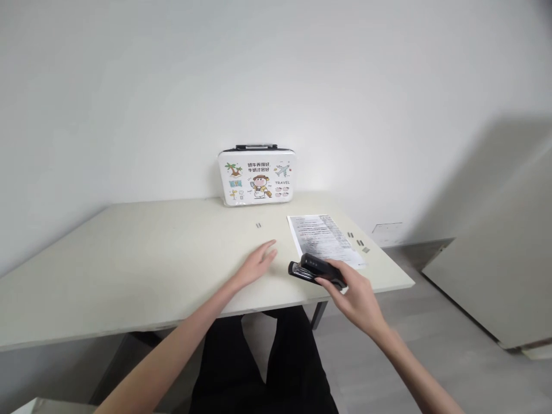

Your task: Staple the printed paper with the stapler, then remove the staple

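A black stapler [321, 269] is gripped in my right hand [356, 293], held at the table's front edge, its jaw end pointing left. Partly behind it lies a printed sheet of paper [321, 236], whose near edge the stapler overlaps in view. My left hand [257, 264] rests on or just over the tabletop, left of the stapler, with thumb and fingers apart and nothing in them. Beyond that hand, two small strips of staples [259, 225] lie on the table. Several more staple strips [360, 242] are scattered right of the paper.
A white carry case [257, 178] with cartoon prints and a black handle stands upright at the back of the white table [142, 259], near the wall. The table ends on the right, past the staple strips. A white cabinet-like block [495, 276] stands farther right on the floor.
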The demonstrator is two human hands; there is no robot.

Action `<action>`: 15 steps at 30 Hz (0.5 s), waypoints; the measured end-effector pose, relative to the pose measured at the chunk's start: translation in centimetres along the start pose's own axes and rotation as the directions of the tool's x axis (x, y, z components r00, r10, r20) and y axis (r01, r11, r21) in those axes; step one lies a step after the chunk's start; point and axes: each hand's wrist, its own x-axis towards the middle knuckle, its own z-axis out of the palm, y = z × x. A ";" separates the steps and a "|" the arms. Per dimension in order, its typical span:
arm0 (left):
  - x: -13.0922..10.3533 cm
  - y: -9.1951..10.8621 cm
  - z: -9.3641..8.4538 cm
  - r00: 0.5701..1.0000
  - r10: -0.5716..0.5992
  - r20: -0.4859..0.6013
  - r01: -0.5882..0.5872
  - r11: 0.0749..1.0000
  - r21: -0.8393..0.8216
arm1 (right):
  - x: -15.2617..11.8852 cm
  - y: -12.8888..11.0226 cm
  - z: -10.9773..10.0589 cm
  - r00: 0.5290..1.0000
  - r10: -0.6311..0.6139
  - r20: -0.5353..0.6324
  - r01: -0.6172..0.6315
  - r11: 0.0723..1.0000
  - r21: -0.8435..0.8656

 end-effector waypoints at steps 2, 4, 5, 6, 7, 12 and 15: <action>-3.2 -1.0 -2.3 0.995 -0.078 -0.065 0.072 0.992 -0.101 | 0.8 -0.1 1.9 0.998 0.031 0.056 -0.034 0.998 0.055; -6.1 -1.5 -4.1 0.982 -0.154 -0.105 0.129 0.968 -0.216 | 2.0 -0.5 4.0 0.990 0.046 0.130 -0.058 0.994 0.091; -7.3 -1.6 -4.8 0.975 -0.187 -0.122 0.150 0.953 -0.263 | 2.7 -0.8 5.2 0.984 0.046 0.169 -0.063 0.993 0.096; -8.3 -1.7 -5.3 0.967 -0.214 -0.140 0.165 0.940 -0.299 | 3.4 -1.1 6.3 0.978 0.043 0.206 -0.063 0.994 0.094; -9.2 -1.6 -5.6 0.958 -0.237 -0.162 0.174 0.928 -0.330 | 4.0 -1.4 7.5 0.970 0.035 0.240 -0.059 0.994 0.091; -10.9 -1.6 -5.6 0.914 -0.316 -0.256 0.170 0.869 -0.464 | 6.3 -3.0 12.0 0.934 -0.034 0.354 -0.006 0.994 0.109; -10.9 -1.9 -5.3 0.904 -0.326 -0.277 0.142 0.839 -0.525 | 6.6 -3.4 13.4 0.927 -0.037 0.374 -0.012 0.992 0.126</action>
